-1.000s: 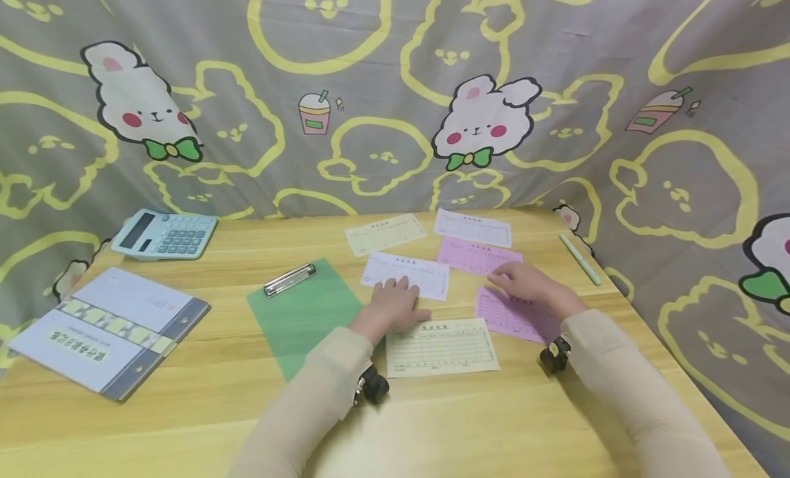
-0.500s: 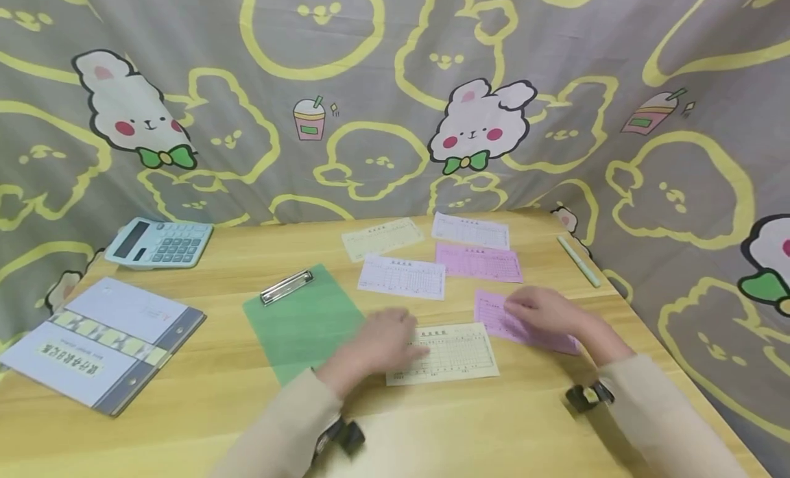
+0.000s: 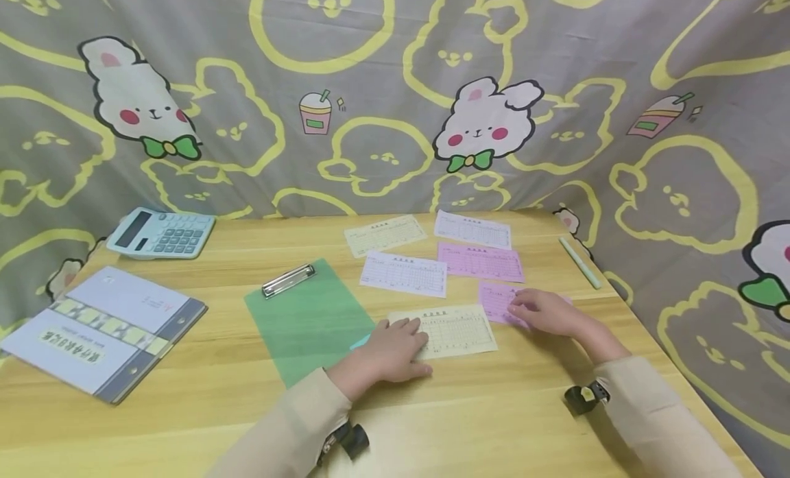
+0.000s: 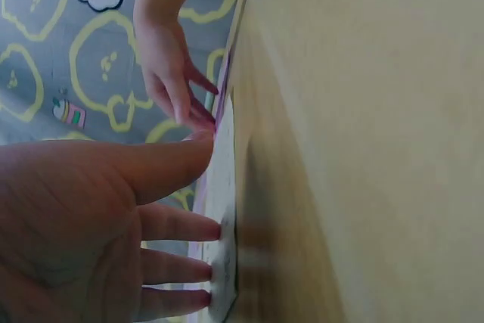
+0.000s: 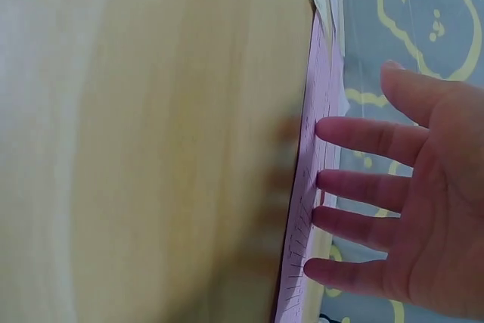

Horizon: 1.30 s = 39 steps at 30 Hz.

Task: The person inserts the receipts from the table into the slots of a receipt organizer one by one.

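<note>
A pale yellow printed slip (image 3: 459, 332) lies near the middle of the table. My left hand (image 3: 395, 350) rests on its left part, fingers straight; in the left wrist view the fingertips touch the slip's surface. To the right, a pink slip (image 3: 496, 301) is partly covered by my right hand (image 3: 549, 313). The fingertips (image 5: 327, 128) of that hand touch the pink paper, spread out and fairly straight in the right wrist view. Behind these lie a white slip (image 3: 404, 273), a second pink slip (image 3: 481, 261), another white slip (image 3: 474, 230) and another yellowish slip (image 3: 385, 235).
A green clipboard (image 3: 308, 320) with a metal clip lies left of my left hand, a small light-blue edge (image 3: 360, 342) showing beside it. Farther left are a bound ledger (image 3: 105, 334) and a blue calculator (image 3: 163, 232). A green pen (image 3: 579, 262) lies near the right edge.
My left hand has come off the white slip and back onto the near yellow slip, which has slid slightly away from me. The near pink slip has shifted slightly away under my right hand.
</note>
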{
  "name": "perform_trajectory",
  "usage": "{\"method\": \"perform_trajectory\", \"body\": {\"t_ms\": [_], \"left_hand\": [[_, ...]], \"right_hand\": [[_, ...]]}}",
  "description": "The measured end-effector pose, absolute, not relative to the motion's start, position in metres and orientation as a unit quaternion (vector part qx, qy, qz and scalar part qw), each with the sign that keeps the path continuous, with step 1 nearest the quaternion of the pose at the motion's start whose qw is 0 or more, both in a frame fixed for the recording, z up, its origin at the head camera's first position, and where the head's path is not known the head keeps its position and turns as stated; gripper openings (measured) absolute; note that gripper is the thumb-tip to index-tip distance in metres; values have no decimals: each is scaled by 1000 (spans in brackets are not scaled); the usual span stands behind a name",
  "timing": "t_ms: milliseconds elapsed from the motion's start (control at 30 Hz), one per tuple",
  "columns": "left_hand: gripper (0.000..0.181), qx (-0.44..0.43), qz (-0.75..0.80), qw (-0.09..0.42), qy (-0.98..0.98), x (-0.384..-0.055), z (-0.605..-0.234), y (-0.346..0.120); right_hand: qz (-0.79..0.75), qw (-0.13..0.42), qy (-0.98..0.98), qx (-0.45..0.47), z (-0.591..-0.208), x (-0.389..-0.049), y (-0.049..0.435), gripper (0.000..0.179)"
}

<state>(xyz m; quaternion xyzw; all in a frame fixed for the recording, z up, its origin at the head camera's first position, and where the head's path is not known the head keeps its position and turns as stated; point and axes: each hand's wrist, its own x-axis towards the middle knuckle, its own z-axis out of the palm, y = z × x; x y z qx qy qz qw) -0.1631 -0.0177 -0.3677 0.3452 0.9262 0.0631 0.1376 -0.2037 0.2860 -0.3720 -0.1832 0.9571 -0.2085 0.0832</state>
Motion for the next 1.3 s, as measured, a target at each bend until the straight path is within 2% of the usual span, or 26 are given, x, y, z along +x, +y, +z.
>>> {"method": "perform_trajectory", "body": {"t_ms": [233,433,567,733,900,1300], "left_hand": [[51,328,91,113,934,-180,-373,-20],[55,286,128,76,947,-206,-370,-26],[58,242,119,103,958,-224,-374,-31],[55,235,125,137,954,-231,-379,-34],[51,224,140,129,956,-234,-379,-37],[49,222,163,116,954,-240,-385,-39]], "right_hand": [[-198,84,957,-193,-370,-210,289,25],[-218,38,956,-190,-369,-229,281,37],[-208,49,954,-210,-377,-247,268,46],[-184,72,958,-206,-383,-253,263,47],[-170,52,963,-201,-380,-253,267,42],[-169,65,968,-172,-377,-251,273,41]]}}
